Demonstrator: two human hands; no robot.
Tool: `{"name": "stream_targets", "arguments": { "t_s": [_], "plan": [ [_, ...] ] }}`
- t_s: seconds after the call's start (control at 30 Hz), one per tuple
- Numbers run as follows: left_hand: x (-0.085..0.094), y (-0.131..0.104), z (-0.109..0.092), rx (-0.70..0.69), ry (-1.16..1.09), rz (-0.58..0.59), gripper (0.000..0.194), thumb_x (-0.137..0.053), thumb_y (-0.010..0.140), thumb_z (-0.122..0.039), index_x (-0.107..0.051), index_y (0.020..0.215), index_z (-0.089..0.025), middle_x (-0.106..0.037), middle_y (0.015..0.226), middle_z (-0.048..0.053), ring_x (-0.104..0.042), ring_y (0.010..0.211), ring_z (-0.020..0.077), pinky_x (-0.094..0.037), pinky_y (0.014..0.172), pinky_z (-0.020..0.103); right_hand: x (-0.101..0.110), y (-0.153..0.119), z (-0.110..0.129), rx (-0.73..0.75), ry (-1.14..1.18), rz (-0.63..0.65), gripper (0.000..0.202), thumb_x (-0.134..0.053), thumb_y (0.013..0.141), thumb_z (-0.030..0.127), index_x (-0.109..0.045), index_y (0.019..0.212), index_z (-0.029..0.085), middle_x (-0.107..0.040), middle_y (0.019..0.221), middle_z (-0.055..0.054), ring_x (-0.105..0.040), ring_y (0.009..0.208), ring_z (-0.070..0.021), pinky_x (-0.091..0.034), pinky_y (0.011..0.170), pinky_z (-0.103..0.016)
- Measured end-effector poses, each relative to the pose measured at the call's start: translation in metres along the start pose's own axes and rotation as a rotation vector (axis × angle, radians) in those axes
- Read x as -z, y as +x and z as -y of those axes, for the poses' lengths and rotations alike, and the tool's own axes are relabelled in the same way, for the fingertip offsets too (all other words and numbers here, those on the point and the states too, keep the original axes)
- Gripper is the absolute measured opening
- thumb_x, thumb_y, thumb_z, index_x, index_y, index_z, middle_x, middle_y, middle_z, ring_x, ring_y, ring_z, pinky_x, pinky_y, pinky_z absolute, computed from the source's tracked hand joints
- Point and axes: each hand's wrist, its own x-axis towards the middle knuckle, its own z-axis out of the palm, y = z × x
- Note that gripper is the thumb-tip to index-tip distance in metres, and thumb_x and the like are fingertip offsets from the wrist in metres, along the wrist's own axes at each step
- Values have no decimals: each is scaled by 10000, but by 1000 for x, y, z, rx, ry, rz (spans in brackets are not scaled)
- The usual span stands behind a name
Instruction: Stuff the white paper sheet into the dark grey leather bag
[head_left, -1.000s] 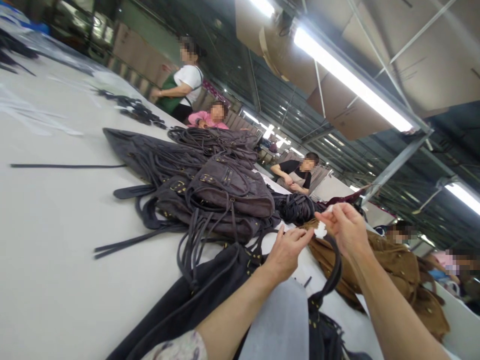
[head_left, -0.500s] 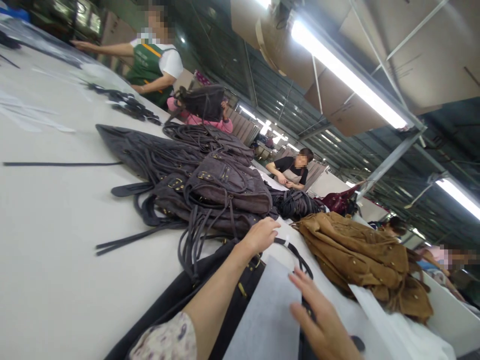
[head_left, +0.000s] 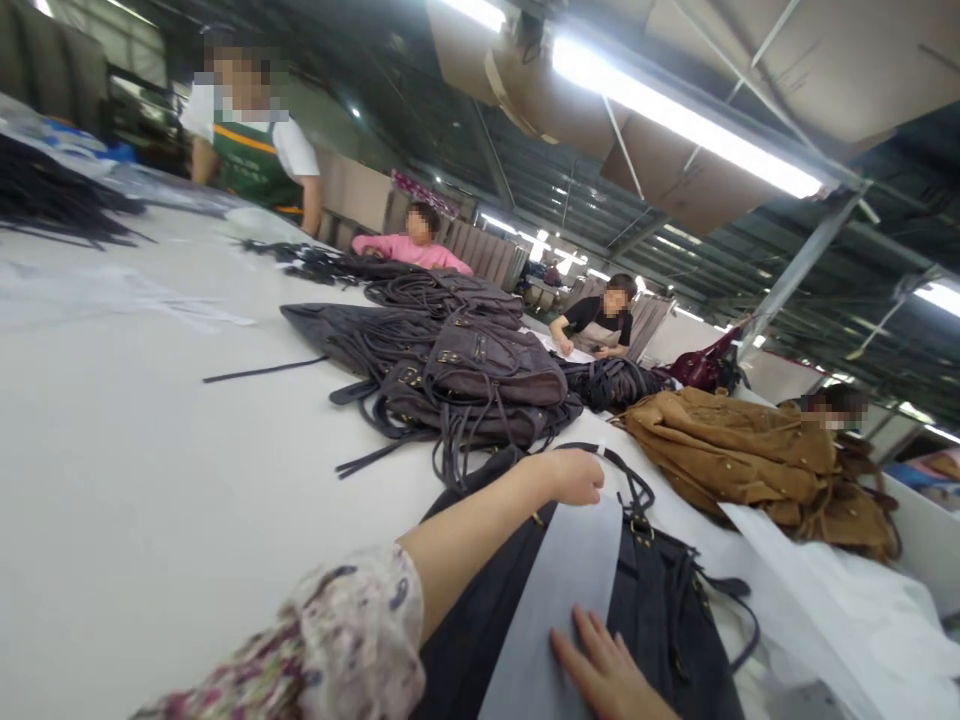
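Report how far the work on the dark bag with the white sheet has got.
Done: the white sheet lies along the dark bag. In hand: the left hand grips its far end, the right hand presses flat near its near end. Left: a pile of grey bags and a tan bag lie on the table, none with a sheet.

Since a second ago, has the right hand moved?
Yes. The right hand has come down from above the brown bag and now lies flat on the white sheet on the dark bag.
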Motion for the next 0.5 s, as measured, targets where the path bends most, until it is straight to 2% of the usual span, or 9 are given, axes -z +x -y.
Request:
{"name": "stream_targets", "arguments": {
  "t_s": [0.1, 0.17, 0.23, 0.27, 0.33, 0.43, 0.5],
  "plan": [
    [3, -46, -18, -36, 90, 254, 329, -692, 802, -343, -669, 1082, -170, -675, 1103, 90, -627, 1022, 253, -505, 899, 415, -8, -8, 21, -48, -143, -61, 738, -511, 790, 44, -328, 1462, 286, -304, 1486, -182, -314, 1332, -379, -438, 995, -514],
    [-1, -84, -27, -83, 192, 461, 389, -743, 710, -332, -704, 1072, -193, -706, 1065, 107, -645, 1016, 305, -516, 869, 404, -25, -9, 29, -7, -223, -150, 709, -561, 777, 88, -381, 1443, 252, -421, 1432, -191, -436, 1276, -365, -509, 937, -425],
    [-11, -126, -33, -85, 282, 586, 556, -738, 690, -389, -648, 1203, -195, -662, 1175, 160, -636, 1040, 354, -525, 847, 442, -43, -10, 35, 60, -286, -282, 648, -611, 779, 188, -442, 1404, 209, -522, 1357, -197, -545, 1193, -353, -561, 854, -356],
    [-18, -146, -34, -75, 286, 562, 676, -745, 670, -419, -586, 1287, -193, -607, 1264, 185, -612, 1086, 376, -517, 868, 469, -49, -10, 38, 83, -314, -352, 600, -610, 784, 211, -481, 1370, 194, -563, 1319, -193, -582, 1154, -343, -574, 820, -334],
    [-33, -180, -35, -88, 240, 477, 862, -727, 688, -469, -404, 1439, -195, -424, 1444, 222, -471, 1268, 406, -439, 986, 537, -51, -14, 47, 101, -327, -480, 453, -540, 815, 163, -565, 1266, 204, -635, 1247, -145, -633, 1101, -290, -576, 802, -288],
    [-51, -208, -35, -78, 139, 341, 770, -580, 835, -506, -287, 1492, -231, -251, 1542, 193, -274, 1404, 373, -303, 1093, 579, -31, -32, 62, 86, -201, -572, 363, -413, 880, 108, -617, 1143, 253, -689, 1171, -49, -668, 1045, -179, -543, 857, -228],
    [-54, -213, -38, -26, 113, 263, 662, -519, 890, -472, -318, 1477, -241, -262, 1545, 167, -282, 1407, 342, -291, 1114, 551, -14, -51, 64, 5, -120, -614, 355, -358, 940, 177, -596, 1195, 242, -664, 1223, -57, -648, 1084, -163, -527, 894, -227]
  ]
}}
